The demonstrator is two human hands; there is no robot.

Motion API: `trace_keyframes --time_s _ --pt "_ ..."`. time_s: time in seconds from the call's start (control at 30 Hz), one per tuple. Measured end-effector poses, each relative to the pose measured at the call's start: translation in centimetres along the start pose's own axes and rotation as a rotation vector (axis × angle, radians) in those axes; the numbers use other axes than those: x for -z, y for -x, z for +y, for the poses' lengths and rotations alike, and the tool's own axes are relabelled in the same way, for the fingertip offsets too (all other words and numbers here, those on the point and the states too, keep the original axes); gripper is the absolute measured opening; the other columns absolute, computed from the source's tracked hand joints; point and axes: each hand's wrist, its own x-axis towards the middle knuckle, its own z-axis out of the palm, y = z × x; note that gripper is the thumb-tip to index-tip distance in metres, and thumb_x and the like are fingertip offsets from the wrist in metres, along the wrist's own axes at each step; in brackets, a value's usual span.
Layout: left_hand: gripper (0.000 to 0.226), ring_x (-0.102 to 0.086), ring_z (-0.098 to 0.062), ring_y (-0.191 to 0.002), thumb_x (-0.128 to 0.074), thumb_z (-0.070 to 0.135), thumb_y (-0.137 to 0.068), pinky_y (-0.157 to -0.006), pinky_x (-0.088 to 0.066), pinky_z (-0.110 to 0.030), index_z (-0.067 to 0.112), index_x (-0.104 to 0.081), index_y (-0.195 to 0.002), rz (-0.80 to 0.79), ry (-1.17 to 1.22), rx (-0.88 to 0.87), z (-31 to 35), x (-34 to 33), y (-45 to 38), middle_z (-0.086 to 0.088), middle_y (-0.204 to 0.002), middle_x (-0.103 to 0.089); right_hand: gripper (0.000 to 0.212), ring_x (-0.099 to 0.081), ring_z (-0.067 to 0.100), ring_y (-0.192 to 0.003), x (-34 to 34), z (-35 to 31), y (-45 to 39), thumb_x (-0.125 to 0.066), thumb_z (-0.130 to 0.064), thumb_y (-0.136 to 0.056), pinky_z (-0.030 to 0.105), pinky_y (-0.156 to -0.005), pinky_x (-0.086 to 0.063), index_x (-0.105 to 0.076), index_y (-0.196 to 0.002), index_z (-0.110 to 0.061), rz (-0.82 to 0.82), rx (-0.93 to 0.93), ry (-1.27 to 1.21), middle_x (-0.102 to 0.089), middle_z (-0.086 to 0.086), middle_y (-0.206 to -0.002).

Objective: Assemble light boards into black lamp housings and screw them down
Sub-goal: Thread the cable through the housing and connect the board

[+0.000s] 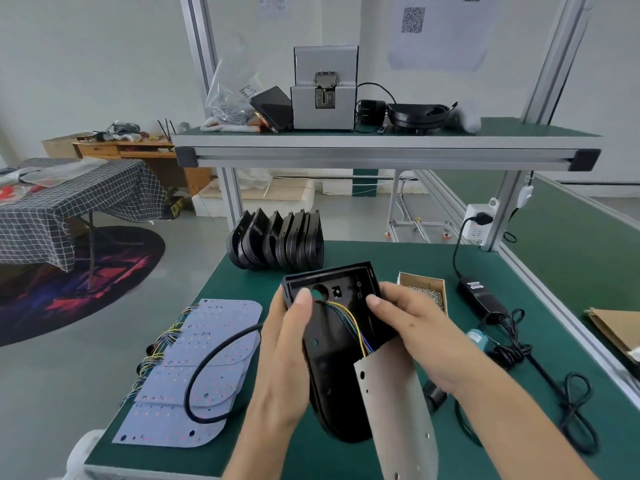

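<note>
I hold a black lamp housing [332,344] above the green bench, its open side facing me. My left hand [287,344] grips its left edge, thumb inside the rim. My right hand [412,327] grips its right edge. A grey light board [394,403] hangs tilted out of the housing's lower right, back side up, joined by coloured wires [349,323] that run into the housing. A pile of loose light boards [197,368] lies at the left. A row of empty black housings [277,240] stands at the bench's far edge.
A cardboard box of screws [424,291] sits right of my hands. A power adapter [479,294] and tangled black cable [571,407] lie at the right. A black cable [207,362] loops over the board pile. The upper shelf holds a screw feeder [323,98].
</note>
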Motion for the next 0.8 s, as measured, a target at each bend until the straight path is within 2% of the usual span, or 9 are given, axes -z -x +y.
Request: trace_keyframes --time_s 0.07,0.13,0.23,0.33,0.47,0.57,0.67,0.7,0.8 --pt "0.080 -0.048 -0.034 -0.143 -0.052 0.074 -0.093 -0.121 -0.028 -0.060 0.013 -0.057 -0.144 -0.026 0.033 0.097 0.4 0.3 0.0 -0.014 -0.148 -0.058 0.024 -0.068 0.017 -0.092 0.2 0.0 -0.1 -0.052 -0.014 -0.107 0.022 -0.082 -0.053 -0.075 -0.106 -0.004 0.019 0.008 -0.041 -0.077 0.019 -0.107" --pt "0.083 -0.044 -0.030 -0.147 -0.050 0.076 -0.094 -0.122 -0.025 -0.056 0.015 -0.053 -0.150 -0.087 0.015 0.124 0.4 0.5 0.2 -0.009 -0.154 -0.054 0.026 -0.067 0.016 -0.089 0.0 0.1 -0.3 -0.053 -0.016 -0.108 0.028 -0.081 -0.051 -0.076 -0.102 -0.005 0.033 0.019 0.000 -0.077 0.020 -0.103" --pt "0.076 -0.052 -0.028 -0.141 -0.056 0.073 -0.094 -0.118 -0.032 -0.054 0.014 -0.059 -0.143 -0.092 -0.004 0.133 -0.1 0.5 0.8 -0.008 -0.145 -0.061 0.029 -0.066 0.015 -0.086 -0.6 0.1 -0.5 -0.053 -0.020 -0.109 0.032 -0.080 -0.049 -0.077 -0.097 -0.010 0.076 0.030 0.090 -0.078 0.012 -0.095" --pt "0.091 -0.053 -0.043 -0.135 -0.063 0.083 -0.079 -0.115 -0.036 -0.064 0.010 -0.064 -0.132 -0.015 0.091 0.184 0.1 0.2 0.6 -0.022 -0.139 -0.062 0.035 -0.064 0.016 -0.083 -1.1 0.0 -0.2 -0.057 -0.036 -0.104 0.037 -0.082 -0.048 -0.074 -0.100 -0.006 0.091 0.046 0.308 -0.074 0.003 -0.093" --pt "0.095 -0.053 -0.058 -0.122 -0.059 0.079 -0.084 -0.107 -0.038 -0.073 -0.008 -0.056 -0.121 0.045 0.044 0.102 0.7 0.2 0.0 -0.040 -0.125 -0.057 0.046 -0.054 -0.001 -0.124 -1.9 -0.3 3.2 -0.058 -0.062 -0.096 0.017 -0.103 -0.039 -0.068 -0.128 -0.031 0.340 0.285 0.599 -0.059 -0.018 -0.125" --pt "0.077 -0.061 -0.044 -0.093 -0.049 0.069 -0.092 -0.094 -0.048 -0.069 -0.007 -0.055 -0.103 0.113 -0.063 0.019 1.4 0.2 -0.2 -0.032 -0.103 -0.064 0.085 -0.039 0.003 -0.143 -3.3 0.7 6.8 -0.043 -0.095 -0.078 0.020 -0.108 -0.035 -0.054 -0.144 -0.042 0.230 0.285 0.729 -0.042 -0.023 -0.144" --pt "0.062 -0.049 -0.014 -0.076 -0.045 0.066 -0.091 -0.079 -0.047 -0.052 0.004 -0.048 -0.086 0.135 -0.177 -0.064 1.8 -0.1 0.0 0.000 -0.079 -0.054 0.107 -0.017 -0.011 -0.149 -3.9 1.8 8.2 -0.026 -0.111 -0.057 0.024 -0.114 -0.035 -0.025 -0.151 -0.059 0.119 0.131 0.846 -0.010 -0.036 -0.156" --pt "0.062 -0.049 -0.013 -0.076 -0.045 0.067 -0.089 -0.080 -0.046 -0.049 0.005 -0.047 -0.086 0.158 -0.216 -0.073 1.9 -0.2 0.1 0.005 -0.077 -0.052 0.107 -0.014 -0.015 -0.147 -3.8 1.9 8.3 -0.024 -0.112 -0.054 0.021 -0.113 -0.033 -0.021 -0.149 -0.062 0.105 0.115 0.841 -0.004 -0.039 -0.156" --pt "0.064 -0.051 -0.029 -0.083 -0.045 0.067 -0.086 -0.085 -0.045 -0.056 0.003 -0.046 -0.088 0.172 -0.262 -0.078 2.0 -0.1 0.4 -0.012 -0.083 -0.051 0.101 -0.014 -0.016 -0.147 -3.3 1.8 8.1 -0.037 -0.107 -0.060 0.018 -0.109 -0.032 -0.023 -0.149 -0.062 0.039 0.137 0.799 -0.004 -0.041 -0.155"
